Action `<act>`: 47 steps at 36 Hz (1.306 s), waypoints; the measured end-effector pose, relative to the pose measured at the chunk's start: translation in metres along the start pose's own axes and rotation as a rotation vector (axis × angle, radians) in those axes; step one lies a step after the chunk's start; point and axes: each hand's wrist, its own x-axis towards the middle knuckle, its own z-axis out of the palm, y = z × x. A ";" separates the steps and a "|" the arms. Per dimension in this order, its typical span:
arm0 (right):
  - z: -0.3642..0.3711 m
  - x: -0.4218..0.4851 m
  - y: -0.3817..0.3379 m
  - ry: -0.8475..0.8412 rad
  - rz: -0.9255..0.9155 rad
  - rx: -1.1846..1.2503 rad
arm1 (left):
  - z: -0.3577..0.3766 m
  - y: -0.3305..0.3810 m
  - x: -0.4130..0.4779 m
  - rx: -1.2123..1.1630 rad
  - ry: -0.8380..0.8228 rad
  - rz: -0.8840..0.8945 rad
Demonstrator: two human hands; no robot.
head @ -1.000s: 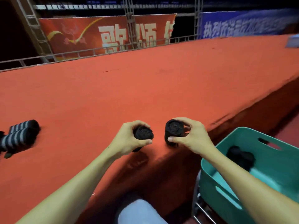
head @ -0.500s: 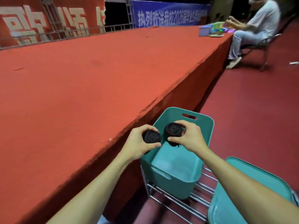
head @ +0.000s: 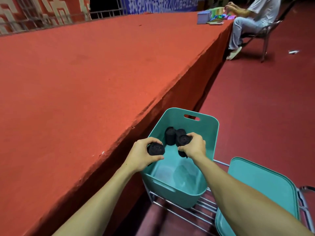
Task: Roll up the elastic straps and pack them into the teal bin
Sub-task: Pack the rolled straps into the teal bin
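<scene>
Gripping a rolled black strap (head: 156, 149), the left hand (head: 141, 155) has its fingers and thumb curled round it right over the near-left rim of the teal bin (head: 202, 128). The right hand (head: 194, 148) clasps a second roll (head: 183, 138) the same way, held above the bin's open inside. Two more black rolls (head: 170, 136) sit together inside the bin toward its far end, just behind the right hand's roll. The bin rests on a wire rack (head: 185, 212), close against the drop of a long raised platform covered in orange-red carpet (head: 85, 82). A teal lid-like panel (head: 265, 186) lies to the right of the rack, and dark red flooring (head: 264, 108) spreads beyond. At the platform's far corner a seated person (head: 259, 12) on a folding chair (head: 267, 34) has hands over coloured items (head: 219, 17). Behind the platform stand a railing (head: 105, 13), a blue banner (head: 162, 5) and a red banner (head: 42, 9).
</scene>
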 end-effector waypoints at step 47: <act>0.076 0.080 0.055 0.469 0.226 0.387 | 0.003 -0.015 0.010 0.091 0.031 0.026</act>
